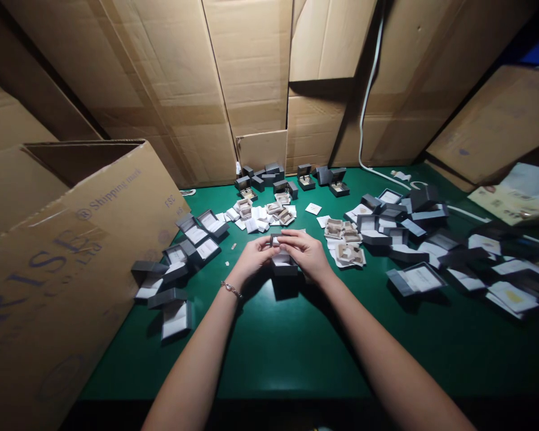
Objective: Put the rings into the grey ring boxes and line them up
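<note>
1. The small dark box (pixel 285 270) is between both hands, over a green table (pixel 269 359); cartons (pixel 256 72) stand behind it, a printed carton (pixel 103 239) left of it.
2. The left hand (pixel 254 260) clamps its fingers on the box; the right hand (pixel 309 254) bends its fingers over it, partly hiding it; whether they pinch, I cannot tell.
3. Right of it, blurred dark boxes (pixel 377 238) overlap beyond counting; left, six open boxes (pixel 176 319).

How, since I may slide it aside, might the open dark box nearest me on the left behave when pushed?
The dark box is probably stiff, given its straight edges. Flat sides suggest sliding, not rolling. Its open lid might swing or catch.
</note>
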`<state>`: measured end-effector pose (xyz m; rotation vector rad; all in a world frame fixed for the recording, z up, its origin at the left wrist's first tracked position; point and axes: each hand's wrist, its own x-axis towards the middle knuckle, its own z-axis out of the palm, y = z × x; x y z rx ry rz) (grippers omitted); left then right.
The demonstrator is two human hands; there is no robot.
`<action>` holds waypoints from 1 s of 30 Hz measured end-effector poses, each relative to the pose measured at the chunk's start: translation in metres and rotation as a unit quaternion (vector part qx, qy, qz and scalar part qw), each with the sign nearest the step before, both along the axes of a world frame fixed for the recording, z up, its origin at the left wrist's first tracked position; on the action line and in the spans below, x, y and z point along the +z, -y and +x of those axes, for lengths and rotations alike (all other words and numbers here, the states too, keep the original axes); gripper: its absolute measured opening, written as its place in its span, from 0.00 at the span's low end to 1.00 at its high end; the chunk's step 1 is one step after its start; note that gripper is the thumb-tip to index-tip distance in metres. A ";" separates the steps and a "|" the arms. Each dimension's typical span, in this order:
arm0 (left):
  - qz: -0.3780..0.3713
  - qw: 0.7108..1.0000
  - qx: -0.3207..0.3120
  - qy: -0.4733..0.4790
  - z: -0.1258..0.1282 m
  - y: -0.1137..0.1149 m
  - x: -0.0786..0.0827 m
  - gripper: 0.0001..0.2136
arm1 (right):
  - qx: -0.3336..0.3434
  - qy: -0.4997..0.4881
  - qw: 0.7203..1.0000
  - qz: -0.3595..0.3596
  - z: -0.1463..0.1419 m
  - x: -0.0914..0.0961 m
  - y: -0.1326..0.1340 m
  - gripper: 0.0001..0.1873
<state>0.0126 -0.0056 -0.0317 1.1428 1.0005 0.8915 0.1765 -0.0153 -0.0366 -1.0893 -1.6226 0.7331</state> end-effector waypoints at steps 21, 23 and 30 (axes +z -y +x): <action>0.020 1.000 -0.005 0.003 0.002 0.002 0.003 0.11 | 0.027 0.028 0.999 0.012 0.000 0.000 -0.003 0.09; 0.018 1.000 -0.008 0.004 0.003 0.002 0.003 0.12 | 0.032 0.044 0.998 0.021 0.001 -0.001 -0.004 0.09; -0.042 0.999 0.027 0.007 0.004 0.002 0.001 0.21 | 0.043 0.077 0.995 0.045 0.000 -0.004 -0.004 0.11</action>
